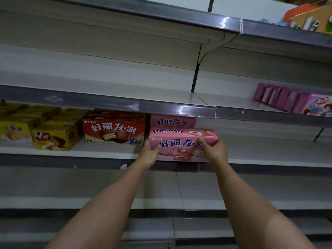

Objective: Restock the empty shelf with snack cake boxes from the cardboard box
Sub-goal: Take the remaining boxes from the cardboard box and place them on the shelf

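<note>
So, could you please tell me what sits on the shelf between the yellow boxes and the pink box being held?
In the head view, a red snack cake box stands between the yellow boxes and the pink box.

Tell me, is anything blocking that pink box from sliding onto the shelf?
Another pink box already sits right behind the held pink box, and the red box flanks its left. The shelf to its right shows nothing.
</note>
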